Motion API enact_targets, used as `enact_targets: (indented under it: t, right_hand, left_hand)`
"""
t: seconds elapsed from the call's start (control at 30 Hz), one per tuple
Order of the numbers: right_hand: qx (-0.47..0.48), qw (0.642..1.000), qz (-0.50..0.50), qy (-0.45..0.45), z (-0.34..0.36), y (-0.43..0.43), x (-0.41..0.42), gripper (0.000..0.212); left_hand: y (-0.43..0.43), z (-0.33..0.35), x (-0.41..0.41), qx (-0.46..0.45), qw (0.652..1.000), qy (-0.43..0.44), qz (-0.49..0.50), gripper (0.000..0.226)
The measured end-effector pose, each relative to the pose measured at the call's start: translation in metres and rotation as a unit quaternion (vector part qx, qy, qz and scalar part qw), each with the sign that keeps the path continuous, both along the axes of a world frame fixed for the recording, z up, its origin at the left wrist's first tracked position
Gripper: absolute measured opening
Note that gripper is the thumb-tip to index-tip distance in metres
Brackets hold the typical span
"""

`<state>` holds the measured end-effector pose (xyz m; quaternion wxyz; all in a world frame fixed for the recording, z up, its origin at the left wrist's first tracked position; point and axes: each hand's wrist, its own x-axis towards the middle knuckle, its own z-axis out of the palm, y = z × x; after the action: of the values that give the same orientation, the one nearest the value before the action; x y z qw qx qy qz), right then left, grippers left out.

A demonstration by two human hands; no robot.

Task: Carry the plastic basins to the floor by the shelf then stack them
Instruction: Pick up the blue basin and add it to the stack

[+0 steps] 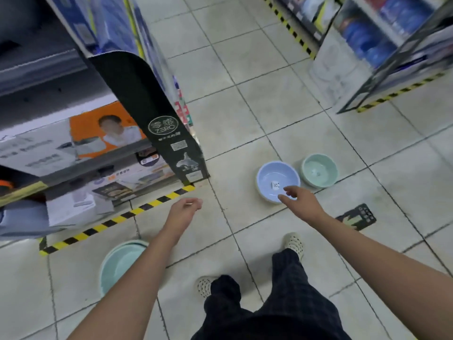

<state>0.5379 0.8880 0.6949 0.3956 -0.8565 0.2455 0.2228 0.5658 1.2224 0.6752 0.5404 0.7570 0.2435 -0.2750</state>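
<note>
The right hand (302, 198) reaches empty over the blue basin (274, 177), fingers loose; a green basin (318, 170) sits just beside it. The left hand (186, 208) hangs loosely curled, empty. A teal basin (117, 263) lies farther away.

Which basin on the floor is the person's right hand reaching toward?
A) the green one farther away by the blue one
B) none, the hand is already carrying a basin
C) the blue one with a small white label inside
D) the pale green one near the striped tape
C: the right hand is empty with its fingers spread over the near rim of the blue basin, whose white label shows inside.
</note>
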Motion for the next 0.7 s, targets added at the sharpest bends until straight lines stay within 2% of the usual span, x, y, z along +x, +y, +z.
enact_targets:
  t: [0.13, 0.4, 0.57, 0.7]
  right_hand:
    - [0.014, 0.998, -0.061, -0.003, 0.007, -0.088, -0.014, 0.049]
    - [0.021, 0.995, -0.089, 0.03, -0.007, -0.239, -0.005, 0.049]
    - [0.003, 0.995, -0.08, 0.067, -0.037, -0.292, 0.026, 0.05]
    - [-0.007, 0.992, -0.078, 0.104, -0.087, -0.313, 0.061, 0.051]
  left_hand:
    - [-0.096, -0.004, 0.011, 0.01, 0.999, 0.01, -0.04, 0.03]
    - [-0.27, -0.02, 0.029, 0.014, 1.0, 0.016, -0.001, 0.03]
    - [-0.329, -0.046, 0.053, 0.025, 0.999, 0.038, 0.014, 0.037]
    - [-0.354, -0.093, 0.084, 0.027, 0.996, 0.067, 0.046, 0.041]
